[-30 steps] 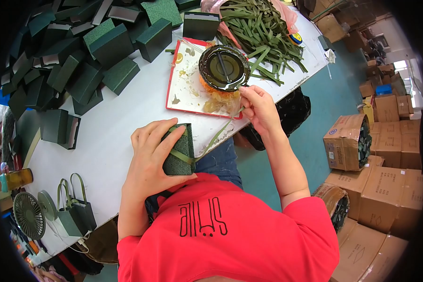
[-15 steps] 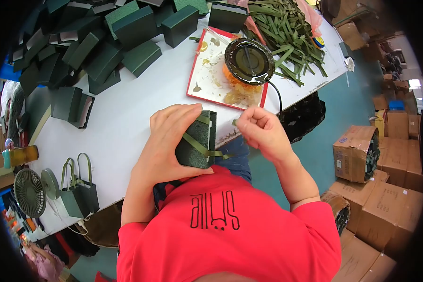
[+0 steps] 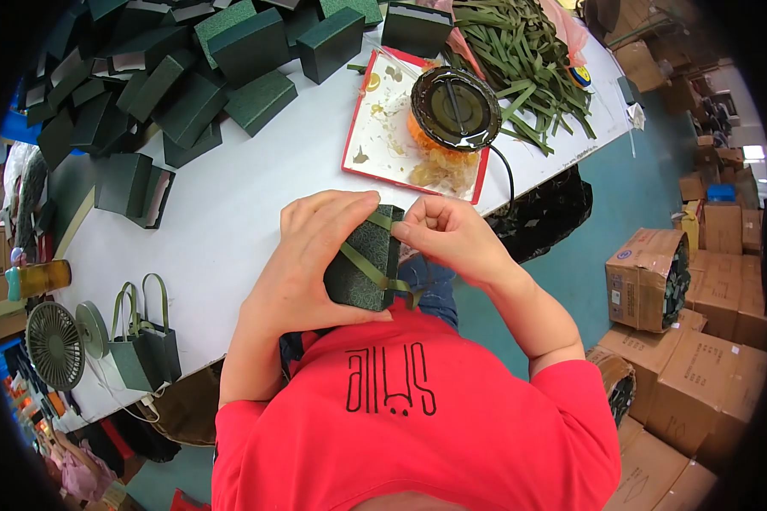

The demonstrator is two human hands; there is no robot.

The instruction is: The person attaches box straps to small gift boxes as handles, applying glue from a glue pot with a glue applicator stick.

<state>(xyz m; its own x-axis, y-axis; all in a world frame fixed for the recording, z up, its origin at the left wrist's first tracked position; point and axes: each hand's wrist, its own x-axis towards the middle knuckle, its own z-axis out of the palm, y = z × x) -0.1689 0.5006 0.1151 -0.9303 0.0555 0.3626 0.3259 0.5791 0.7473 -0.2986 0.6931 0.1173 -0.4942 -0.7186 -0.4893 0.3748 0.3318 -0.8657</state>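
My left hand [image 3: 302,260] is wrapped round a small dark green box [image 3: 349,283], fingers over its far end and thumb at the near end. A flat olive-green ribbon [image 3: 365,267] runs slantwise over the box's speckled face, and its loop hangs past the right side near my shirt. My right hand [image 3: 456,241] is closed in a pinch at the box's upper right edge. Its fingertips press the ribbon's end there, and they mostly hide it.
Beyond the box, a red-rimmed white tray [image 3: 355,128] carries a round black pot [image 3: 456,106] of dark liquid, with amber residue and a cord. Olive ribbons [image 3: 520,68] are heaped behind. Many green boxes [image 3: 187,111] pile up at far left. Ribbon-handled bags [image 3: 145,358] stand near a fan [image 3: 54,343].
My right hand has moved left with the ribbon's end, from apart from the box to its upper right edge. My left hand still holds the box, shifted slightly right.
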